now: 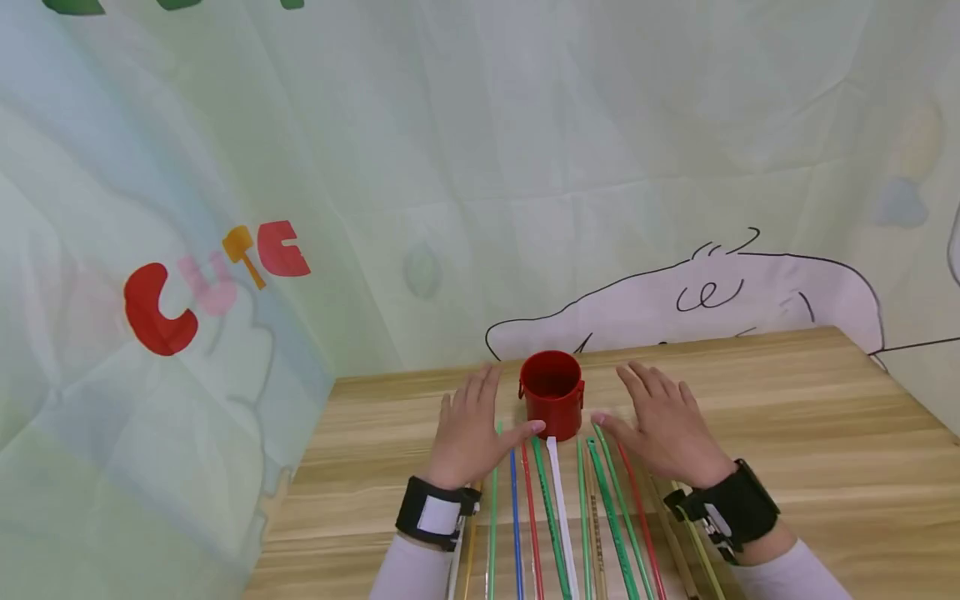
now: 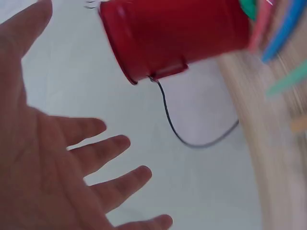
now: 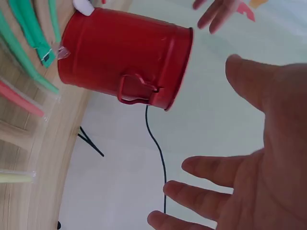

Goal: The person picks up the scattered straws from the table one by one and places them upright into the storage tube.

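Observation:
A red metal bucket (image 1: pixel 553 408) with small side handles stands upright near the back of the wooden table. To its left is my left hand (image 1: pixel 467 433), fingers spread and thumb pointing toward the bucket's lower wall. My right hand (image 1: pixel 667 429) is on the other side, its fingers also spread and its palm turned toward the bucket. Both palms are bare in the wrist views, and a gap shows between the fingers and the red wall (image 3: pixel 115 52). Several long thin sticks in green, red, blue and tan lie side by side before the bucket, among them a white stick (image 1: pixel 561 517).
The wooden table (image 1: pixel 817 417) runs back to a printed cloth backdrop (image 1: pixel 525 167) with cartoon lines and coloured letters. A blue stick (image 1: pixel 516 525) and a red stick (image 1: pixel 532 525) lie near my left forearm; a yellowish stick (image 1: pixel 701 550) lies by my right wrist.

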Tool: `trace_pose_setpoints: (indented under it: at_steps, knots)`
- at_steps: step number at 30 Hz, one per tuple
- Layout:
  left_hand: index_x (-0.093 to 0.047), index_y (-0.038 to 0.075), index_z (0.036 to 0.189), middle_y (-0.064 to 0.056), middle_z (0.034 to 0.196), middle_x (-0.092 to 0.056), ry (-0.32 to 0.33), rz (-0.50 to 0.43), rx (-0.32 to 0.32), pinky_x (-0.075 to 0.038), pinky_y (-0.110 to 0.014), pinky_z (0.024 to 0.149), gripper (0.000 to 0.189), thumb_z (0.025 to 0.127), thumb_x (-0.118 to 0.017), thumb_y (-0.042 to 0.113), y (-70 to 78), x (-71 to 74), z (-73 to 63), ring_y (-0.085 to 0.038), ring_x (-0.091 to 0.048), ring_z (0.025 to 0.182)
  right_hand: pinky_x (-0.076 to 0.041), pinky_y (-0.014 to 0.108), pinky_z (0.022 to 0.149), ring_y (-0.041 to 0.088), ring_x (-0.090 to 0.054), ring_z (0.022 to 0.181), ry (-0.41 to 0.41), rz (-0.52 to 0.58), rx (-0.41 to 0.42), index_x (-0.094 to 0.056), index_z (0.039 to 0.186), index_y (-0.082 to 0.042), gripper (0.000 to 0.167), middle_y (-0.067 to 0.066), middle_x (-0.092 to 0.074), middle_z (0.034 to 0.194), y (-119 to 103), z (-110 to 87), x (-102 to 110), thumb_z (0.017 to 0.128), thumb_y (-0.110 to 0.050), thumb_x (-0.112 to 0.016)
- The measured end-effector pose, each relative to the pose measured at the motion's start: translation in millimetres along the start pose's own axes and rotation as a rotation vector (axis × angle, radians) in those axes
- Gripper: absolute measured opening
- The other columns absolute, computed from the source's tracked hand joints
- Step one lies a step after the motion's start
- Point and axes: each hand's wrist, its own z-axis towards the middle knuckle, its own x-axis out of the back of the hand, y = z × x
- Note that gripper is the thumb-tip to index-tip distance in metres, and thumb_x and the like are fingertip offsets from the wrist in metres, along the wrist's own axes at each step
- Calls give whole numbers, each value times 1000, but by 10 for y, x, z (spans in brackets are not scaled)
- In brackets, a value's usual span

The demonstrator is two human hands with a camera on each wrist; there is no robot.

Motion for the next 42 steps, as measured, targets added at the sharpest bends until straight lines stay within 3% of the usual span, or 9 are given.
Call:
trace_pose_setpoints:
  at_steps: [5,9,13,19,23,27,30,35,42]
  knots:
    - [-17,18,167,-10,171,-26,-89,-366,29,-38,-66,116,111,85,-74,65,-71,-19,217,-37,-29,156,-39,71,110,54,-46,138,42,73,-11,-42,153,4,76,31,-45,154,65,-44,138,103,-51,-58]
    - [-15,21,167,-9,172,-25,-112,-490,43,-38,-67,116,113,83,-78,61,-170,-115,392,-36,-29,156,-45,69,105,53,-49,135,54,115,-42,-46,150,4,71,32,-49,149,188,-124,240,104,-48,-59]
    - [-16,23,167,-7,172,-25,-132,-553,58,-38,-68,115,113,81,-82,59,-263,-232,492,-36,-28,156,-49,66,99,52,-56,127,51,107,-64,-51,145,5,66,33,-55,142,334,-232,247,103,-45,-61]
    - [-20,28,166,-2,169,-31,-160,-633,50,-41,-67,114,111,80,-85,54,-318,-368,548,-35,-30,155,-58,51,74,37,-69,96,8,96,-119,-58,136,7,62,29,-67,121,561,-358,119,101,-44,-66]
    - [-26,33,162,5,160,-44,-172,-667,-15,-41,-61,117,102,81,-87,48,-293,-439,566,-27,-37,150,-51,36,61,21,-63,76,-75,131,-175,-62,124,6,53,16,-70,96,670,-389,1,100,-41,-68]
    - [-32,38,157,11,154,-48,-160,-692,-57,-44,-55,116,95,81,-89,41,-264,-515,572,-19,-43,144,-37,26,50,13,-48,57,-141,168,-202,-63,107,-2,36,0,-59,70,681,-422,-130,97,-35,-71]
    - [-33,38,156,11,152,-49,-147,-701,-61,-47,-52,113,93,81,-89,38,-255,-571,568,-18,-45,141,-31,25,48,11,-43,52,-157,161,-212,-61,99,-6,30,-4,-50,62,674,-450,-227,96,-33,-73]
    - [-34,33,156,7,152,-50,-132,-705,-29,-50,-53,110,93,81,-89,37,-250,-616,564,-22,-46,140,-30,26,49,12,-43,53,-164,111,-230,-59,91,-9,30,-6,-42,61,672,-460,-323,93,-34,-75]
    - [-35,29,156,3,153,-51,-139,-714,-25,-49,-56,110,91,83,-88,34,-211,-621,589,-24,-46,139,-32,28,51,14,-45,58,-179,62,-208,-54,82,-13,29,-2,-48,66,702,-476,-358,94,-31,-74]
